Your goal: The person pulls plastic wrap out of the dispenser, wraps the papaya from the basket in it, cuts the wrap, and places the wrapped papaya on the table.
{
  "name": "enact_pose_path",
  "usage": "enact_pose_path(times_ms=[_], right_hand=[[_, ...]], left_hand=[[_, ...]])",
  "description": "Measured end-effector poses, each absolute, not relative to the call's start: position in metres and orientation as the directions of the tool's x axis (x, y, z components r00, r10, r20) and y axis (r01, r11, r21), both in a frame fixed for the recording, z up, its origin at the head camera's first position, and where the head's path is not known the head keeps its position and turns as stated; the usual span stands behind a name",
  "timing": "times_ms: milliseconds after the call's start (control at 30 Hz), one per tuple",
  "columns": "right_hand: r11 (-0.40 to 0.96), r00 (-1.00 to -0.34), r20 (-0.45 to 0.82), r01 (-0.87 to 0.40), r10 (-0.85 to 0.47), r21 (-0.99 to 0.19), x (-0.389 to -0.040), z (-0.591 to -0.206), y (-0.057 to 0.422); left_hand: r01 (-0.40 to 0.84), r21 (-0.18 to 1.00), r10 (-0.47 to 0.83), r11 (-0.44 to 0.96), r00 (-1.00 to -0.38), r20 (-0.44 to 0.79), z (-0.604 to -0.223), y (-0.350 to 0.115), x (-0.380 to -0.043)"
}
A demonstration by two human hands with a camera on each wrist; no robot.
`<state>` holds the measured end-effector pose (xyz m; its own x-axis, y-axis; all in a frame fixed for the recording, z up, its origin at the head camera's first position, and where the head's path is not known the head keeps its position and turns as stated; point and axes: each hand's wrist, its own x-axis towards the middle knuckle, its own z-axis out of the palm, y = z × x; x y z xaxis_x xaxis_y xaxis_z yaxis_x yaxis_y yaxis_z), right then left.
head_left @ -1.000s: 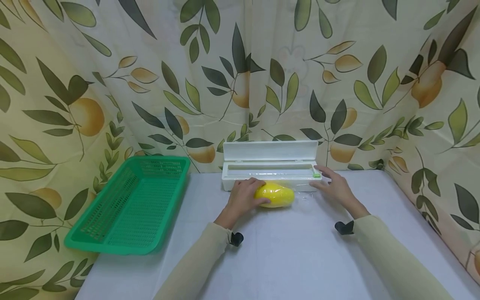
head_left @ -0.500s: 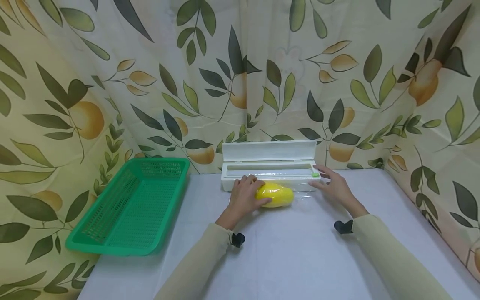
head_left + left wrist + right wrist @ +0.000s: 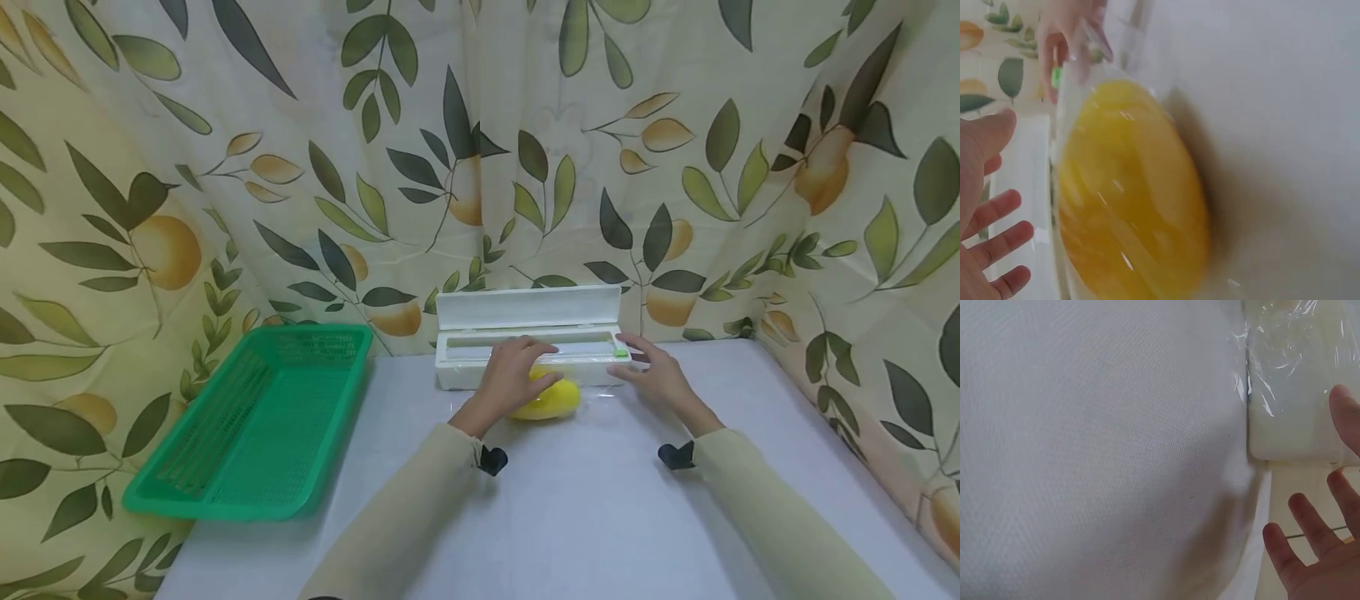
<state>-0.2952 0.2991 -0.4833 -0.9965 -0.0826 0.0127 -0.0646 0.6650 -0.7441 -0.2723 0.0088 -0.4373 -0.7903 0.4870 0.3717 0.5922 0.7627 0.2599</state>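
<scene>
A smooth yellow oval melon, covered with clear cling film, lies on the table in front of the white cling film dispenser. My left hand hovers above the melon, hiding part of it in the head view. In the left wrist view its fingers are spread and apart from the melon. My right hand is at the dispenser's right end, thumb by the front face and fingers near the green slider. In the right wrist view its fingers are extended; firm contact is unclear.
The dispenser's lid stands raised at the back. Clear film extends beyond the melon toward the right. A green plastic basket stands on the left of the white-covered table. Patterned curtains surround the back and sides.
My left hand has let go of the melon and lifted slightly to the right over it. The right hand remains at the dispenser's right end. The head view has shifted slightly.
</scene>
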Motion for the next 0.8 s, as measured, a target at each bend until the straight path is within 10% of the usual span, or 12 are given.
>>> enact_pose_path(times_ms=[800], right_hand=[[0.655, -0.990, 0.118, -0.136, -0.072, -0.743, -0.292, -0.485, 0.301]], left_hand=[[0.624, 0.222, 0.575, 0.750, -0.780, 0.249, -0.434, 0.121, -0.312]])
